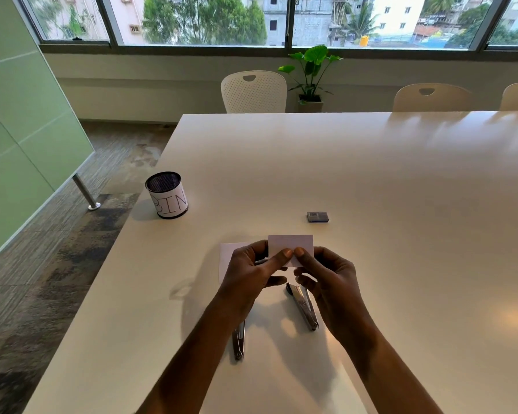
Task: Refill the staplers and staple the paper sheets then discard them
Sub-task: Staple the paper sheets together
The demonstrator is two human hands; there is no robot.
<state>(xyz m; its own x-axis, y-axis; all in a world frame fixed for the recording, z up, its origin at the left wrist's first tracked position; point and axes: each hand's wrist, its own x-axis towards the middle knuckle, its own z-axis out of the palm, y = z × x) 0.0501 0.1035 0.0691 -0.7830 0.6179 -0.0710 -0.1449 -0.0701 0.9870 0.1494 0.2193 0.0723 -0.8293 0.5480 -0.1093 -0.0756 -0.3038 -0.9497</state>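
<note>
left hand and right hand each pinch the lower edge of one paper sheet. just nearer than the sheet lies a stapler, long axis toward the person, closest to the right hand; bin well to the sheet's left.

Daylight enters through the windows on the far wall; the view outside is bright and slightly washed out, while the room is dimmer. The white bench shows pale glare along its far right edge and a warm round glow near its right side. Soft shadows lie under the left hand and right hand, and beside the bin. The backlit paper sheet looks greyish. Wide-angle distortion bends the window frames and bench edges. The floor smears into blur at lower left.
</note>
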